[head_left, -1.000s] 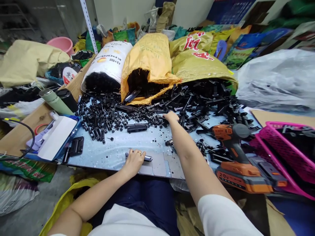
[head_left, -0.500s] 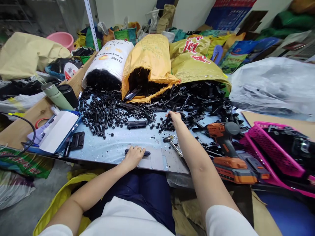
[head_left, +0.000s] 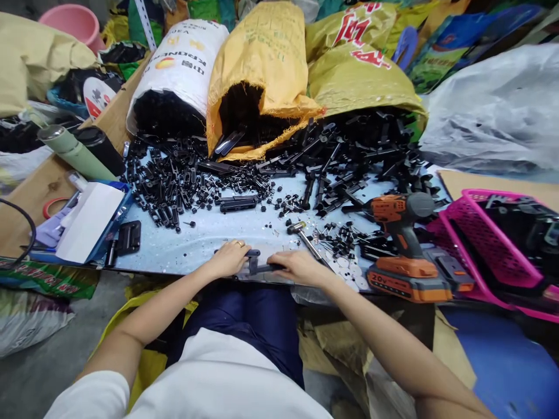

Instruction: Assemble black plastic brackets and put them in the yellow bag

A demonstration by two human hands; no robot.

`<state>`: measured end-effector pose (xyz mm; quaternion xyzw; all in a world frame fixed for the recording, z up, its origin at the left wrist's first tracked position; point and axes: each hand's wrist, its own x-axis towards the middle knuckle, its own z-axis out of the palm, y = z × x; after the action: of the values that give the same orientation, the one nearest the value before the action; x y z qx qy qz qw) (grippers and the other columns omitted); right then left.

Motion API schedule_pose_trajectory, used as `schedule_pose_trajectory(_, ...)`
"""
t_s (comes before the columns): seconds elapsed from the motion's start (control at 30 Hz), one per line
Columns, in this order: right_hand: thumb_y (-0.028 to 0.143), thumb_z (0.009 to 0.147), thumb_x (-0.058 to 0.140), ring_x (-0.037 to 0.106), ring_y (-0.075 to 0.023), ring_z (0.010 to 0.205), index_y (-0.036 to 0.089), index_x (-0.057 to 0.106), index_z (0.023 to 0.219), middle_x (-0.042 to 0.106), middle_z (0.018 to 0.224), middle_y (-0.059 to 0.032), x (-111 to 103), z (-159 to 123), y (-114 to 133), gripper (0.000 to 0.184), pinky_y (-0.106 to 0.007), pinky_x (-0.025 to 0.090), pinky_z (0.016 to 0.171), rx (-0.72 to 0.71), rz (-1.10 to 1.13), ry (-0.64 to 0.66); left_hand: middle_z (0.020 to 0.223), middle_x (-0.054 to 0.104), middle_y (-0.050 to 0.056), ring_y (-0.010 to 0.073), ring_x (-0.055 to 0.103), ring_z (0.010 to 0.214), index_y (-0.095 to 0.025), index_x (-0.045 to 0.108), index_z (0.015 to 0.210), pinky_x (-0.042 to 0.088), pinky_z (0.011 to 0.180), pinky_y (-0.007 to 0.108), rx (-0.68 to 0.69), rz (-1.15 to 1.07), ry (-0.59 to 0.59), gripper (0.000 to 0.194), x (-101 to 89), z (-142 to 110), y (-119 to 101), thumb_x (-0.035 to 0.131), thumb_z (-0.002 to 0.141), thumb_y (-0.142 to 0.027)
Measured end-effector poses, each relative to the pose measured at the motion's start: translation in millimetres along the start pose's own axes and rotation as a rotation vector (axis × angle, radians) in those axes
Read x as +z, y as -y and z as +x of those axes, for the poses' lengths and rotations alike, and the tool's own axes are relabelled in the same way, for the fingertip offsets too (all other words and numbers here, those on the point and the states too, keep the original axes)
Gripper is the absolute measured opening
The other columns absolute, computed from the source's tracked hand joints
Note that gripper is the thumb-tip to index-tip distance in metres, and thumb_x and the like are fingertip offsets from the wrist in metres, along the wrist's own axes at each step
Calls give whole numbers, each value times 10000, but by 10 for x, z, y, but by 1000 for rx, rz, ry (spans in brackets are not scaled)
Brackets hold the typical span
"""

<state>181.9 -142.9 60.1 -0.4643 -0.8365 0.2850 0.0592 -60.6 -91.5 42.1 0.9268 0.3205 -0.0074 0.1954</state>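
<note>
At the table's front edge my left hand [head_left: 230,258] is closed over a black elongated part [head_left: 253,252], whose rounded end sticks out on the right. Just right of it my right hand [head_left: 299,266] grips a black T-ended part [head_left: 264,268], its wide end pointing left and meeting or nearly meeting the first part. Whether the two parts are joined I cannot tell. Behind my right hand lies a hammer [head_left: 306,238] with a shiny handle. Small black pins [head_left: 343,235] and white discs [head_left: 349,270] are scattered to its right.
An orange cordless drill [head_left: 404,244] stands on the right beside a pink basket [head_left: 493,250] of parts. Heaps of black parts [head_left: 174,186] spill from a white sack [head_left: 179,58], an orange sack [head_left: 266,64] and an olive sack [head_left: 358,81]. A green flask [head_left: 74,151] leans at left.
My right hand has come back from the parts heap to the front edge, now with a black T-ended part in it. My left hand stays on its part. The view has tilted down.
</note>
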Motion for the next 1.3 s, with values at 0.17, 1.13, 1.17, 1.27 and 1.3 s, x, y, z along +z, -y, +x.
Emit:
schedule_pose_trajectory(0.17,482,898,438,622,-176,715,220,592,1018,658,862,-53,329,-136,164,327,-251,330,571,198,-273,19,1079,535,107,271,500,1026,-199,486,1211,398,848,395,-7,-4,26,524,-36,74,-85,433,846,-571)
schedule_pose_trajectory(1.13,351,912,436,557,-237,992,143,559,1136,612,1071,-127,-170,903,-419,329,-308,427,780,429,-246,-422,1041,562,207,305,538,975,-65,616,950,419,833,403,-739,96,-397,237,-199,-207,1084,435,853,-183)
schedule_pose_trajectory(1.17,319,901,452,549,-250,1004,134,552,1148,606,1070,-137,-174,1065,-447,325,-319,430,784,456,-259,-436,1022,573,193,285,552,949,-73,627,916,423,833,389,-723,36,-414,212,-203,-218,1106,451,835,-157)
schedule_pose_trajectory(1.27,222,865,474,556,-254,978,126,585,1101,595,1051,-144,-138,1341,-501,278,-329,436,791,468,-267,-412,914,617,120,206,590,815,-108,645,869,457,773,330,-674,-362,-591,157,-177,-266,964,539,794,-195)
schedule_pose_trajectory(1.3,195,857,470,563,-242,960,129,600,1077,588,1056,-141,-113,1344,-512,264,-321,439,794,456,-255,-418,841,626,92,178,591,740,-112,648,855,469,718,305,-668,-575,-630,164,-157,-295,873,582,774,-239)
